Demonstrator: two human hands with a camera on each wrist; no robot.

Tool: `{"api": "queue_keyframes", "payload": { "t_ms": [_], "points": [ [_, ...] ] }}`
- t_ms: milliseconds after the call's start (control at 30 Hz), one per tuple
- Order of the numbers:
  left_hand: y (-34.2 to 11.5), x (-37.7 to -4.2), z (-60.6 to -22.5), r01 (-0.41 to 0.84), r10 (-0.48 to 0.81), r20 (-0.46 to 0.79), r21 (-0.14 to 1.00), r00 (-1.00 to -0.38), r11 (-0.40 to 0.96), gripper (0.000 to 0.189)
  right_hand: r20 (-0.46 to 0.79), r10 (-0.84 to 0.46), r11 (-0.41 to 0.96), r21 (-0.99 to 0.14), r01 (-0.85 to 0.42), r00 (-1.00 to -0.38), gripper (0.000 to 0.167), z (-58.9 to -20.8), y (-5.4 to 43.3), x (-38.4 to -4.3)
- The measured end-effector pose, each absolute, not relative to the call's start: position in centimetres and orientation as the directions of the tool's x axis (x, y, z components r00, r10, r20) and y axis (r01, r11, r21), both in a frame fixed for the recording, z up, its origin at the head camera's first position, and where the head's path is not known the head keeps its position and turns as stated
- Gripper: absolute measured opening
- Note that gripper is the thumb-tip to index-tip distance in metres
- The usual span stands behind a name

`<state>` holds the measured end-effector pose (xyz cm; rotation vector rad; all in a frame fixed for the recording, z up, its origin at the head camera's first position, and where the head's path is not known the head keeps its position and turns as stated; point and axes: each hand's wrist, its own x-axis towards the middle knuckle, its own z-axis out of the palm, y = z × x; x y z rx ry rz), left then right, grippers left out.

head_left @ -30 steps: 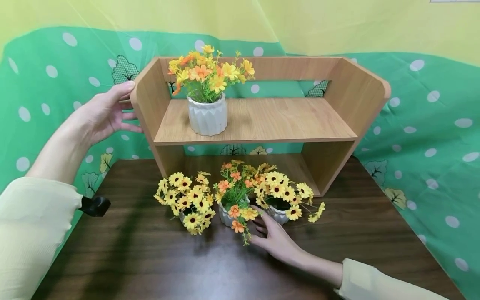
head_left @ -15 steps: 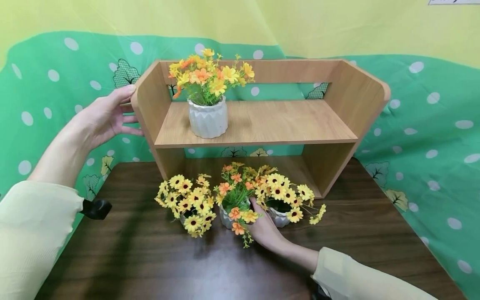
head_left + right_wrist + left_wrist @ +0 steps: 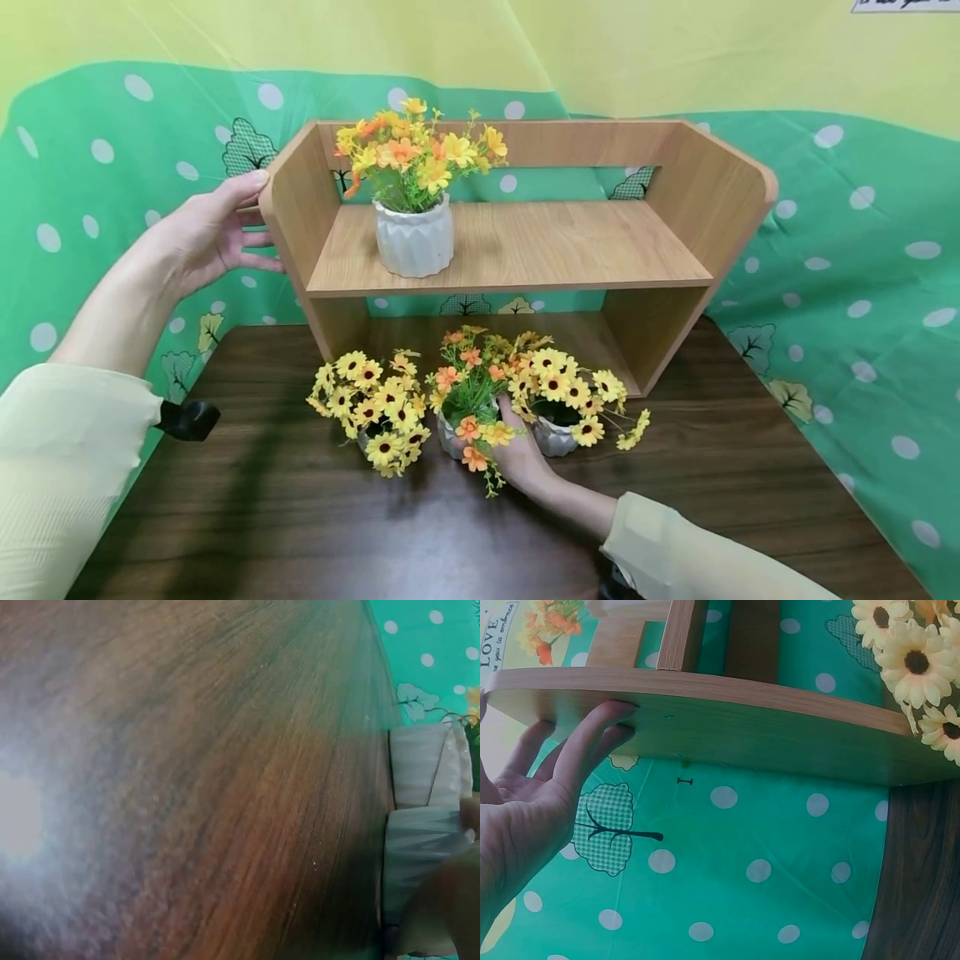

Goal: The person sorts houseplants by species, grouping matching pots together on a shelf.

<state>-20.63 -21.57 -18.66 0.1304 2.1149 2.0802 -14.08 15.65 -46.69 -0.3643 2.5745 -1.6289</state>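
Orange and yellow artificial flowers point(image 3: 469, 379) stand in a small whitish pot point(image 3: 450, 435) on the dark table point(image 3: 420, 542). My right hand point(image 3: 522, 457) grips this pot from its right side, with most of the fingers hidden behind blossoms. In the right wrist view, the hand point(image 3: 442, 907) shows dark and blurred against a pale pot point(image 3: 420, 851). My left hand point(image 3: 213, 229) rests at the left side panel of a two-tier wooden shelf point(image 3: 510, 246). In the left wrist view, its extended fingers point(image 3: 592, 739) touch the panel's outer face.
A white ribbed pot of orange-yellow flowers point(image 3: 415, 237) stands on the upper tier, left. Yellow dark-centred flowers point(image 3: 378, 408) flank the gripped pot on its left, and another such pot point(image 3: 557, 435) stands close on its right. Polka-dot green cloth point(image 3: 847, 275) hangs behind.
My right hand has moved left and inward from beside the middle pot and closed round it. The left hand stays at the shelf panel; the pots have hardly moved.
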Motion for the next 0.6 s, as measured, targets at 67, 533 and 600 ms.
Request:
{"api": "queue_keyframes", "payload": {
  "t_ms": [67,533,600],
  "points": [
    [-21.60,-20.60,-18.69,-0.055,0.185,-0.058,0.998,-0.981,0.023,0.055,0.051,-0.232,0.410,-0.900,-0.145,-0.971,0.081,-46.78,15.57,-14.06],
    [-21.74,-20.72,-18.69,-0.061,0.180,-0.062,0.998,-0.982,0.011,0.056,0.051,-0.216,0.390,-0.911,-0.133,-0.975,0.087,-46.45,15.99,-13.57],
    [-21.72,-20.73,-18.73,-0.060,0.179,-0.061,0.998,-0.982,0.006,0.057,0.037,-0.220,0.386,-0.915,-0.122,-0.975,0.089,-46.29,16.22,-13.49]
  ]
}}
